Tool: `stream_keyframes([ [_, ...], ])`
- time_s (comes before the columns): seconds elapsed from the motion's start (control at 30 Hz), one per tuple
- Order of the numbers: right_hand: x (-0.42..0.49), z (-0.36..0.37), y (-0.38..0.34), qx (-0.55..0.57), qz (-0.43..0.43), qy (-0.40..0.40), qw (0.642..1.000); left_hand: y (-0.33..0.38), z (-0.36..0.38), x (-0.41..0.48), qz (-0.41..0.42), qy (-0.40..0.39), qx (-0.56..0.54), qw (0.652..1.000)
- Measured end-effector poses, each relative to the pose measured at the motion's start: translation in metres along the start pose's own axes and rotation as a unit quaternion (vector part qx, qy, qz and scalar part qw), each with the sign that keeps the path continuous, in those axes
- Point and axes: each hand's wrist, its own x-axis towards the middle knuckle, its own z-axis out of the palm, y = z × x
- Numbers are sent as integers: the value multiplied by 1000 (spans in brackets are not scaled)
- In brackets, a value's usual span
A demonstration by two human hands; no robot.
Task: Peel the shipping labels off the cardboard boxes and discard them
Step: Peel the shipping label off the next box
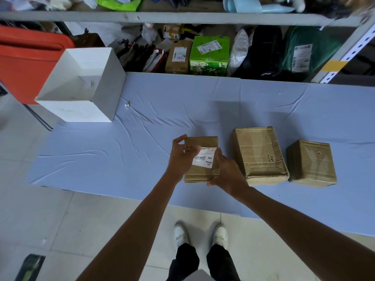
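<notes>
L hand [182, 158] pinches shipping label [204, 160] corner, R hand [225, 175] clamps the small cardboard box [202, 141]. Risk: yank too fast & label tears, leaving scraps; box lifts if R grip slips.

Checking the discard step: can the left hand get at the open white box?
Probably yes: nothing stands on the blue cloth between the left hand, pinching the label, and the white box.

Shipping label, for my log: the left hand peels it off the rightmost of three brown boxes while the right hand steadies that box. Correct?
Not quite: the head view shows the shipping label on the leftmost box; left hand pinching it, right hand steadying.
</notes>
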Motion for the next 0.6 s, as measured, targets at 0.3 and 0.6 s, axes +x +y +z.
stream_keyframes([
  [0.3,-1,0,0,-1,-6,4,1000,1,1,1,-2,4,6,1000],
  [0.6,0,6,12,-12,-10,13,1000,-3,0,3,-2,2,-4,1000],
])
